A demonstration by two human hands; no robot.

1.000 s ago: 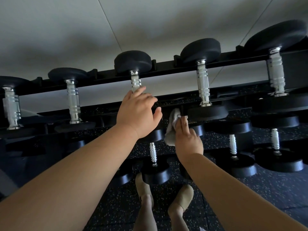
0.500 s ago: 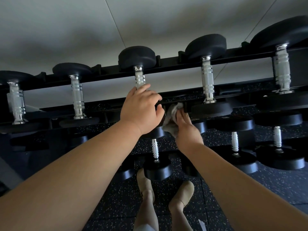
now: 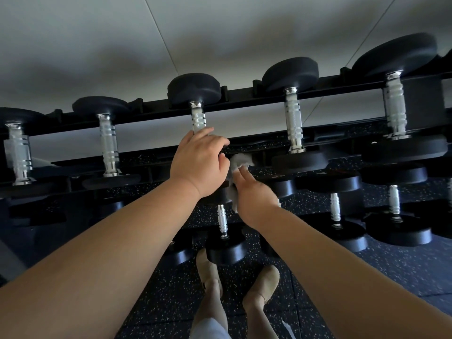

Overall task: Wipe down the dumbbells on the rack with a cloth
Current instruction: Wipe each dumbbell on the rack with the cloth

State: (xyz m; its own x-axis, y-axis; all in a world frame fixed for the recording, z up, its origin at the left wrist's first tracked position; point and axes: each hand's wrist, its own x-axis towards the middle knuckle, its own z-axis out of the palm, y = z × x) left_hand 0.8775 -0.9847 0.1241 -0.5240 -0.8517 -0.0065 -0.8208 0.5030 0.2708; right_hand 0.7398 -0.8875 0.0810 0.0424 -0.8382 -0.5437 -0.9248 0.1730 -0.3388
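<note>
We grip the middle dumbbell (image 3: 198, 118) on the rack's (image 3: 244, 99) top rail with our left hand (image 3: 199, 162). Our right hand (image 3: 254, 194) pinches the cloth (image 3: 238, 163), seemingly against its near head. Most of the row is left to wipe, we judge.

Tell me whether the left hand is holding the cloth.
No, the grey cloth is pinched in the right hand; the left hand grips the middle dumbbell.

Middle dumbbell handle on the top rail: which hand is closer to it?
Left. The left hand wraps the lower end of the middle dumbbell handle; the right hand is lower and to the right, holding the cloth.
</note>
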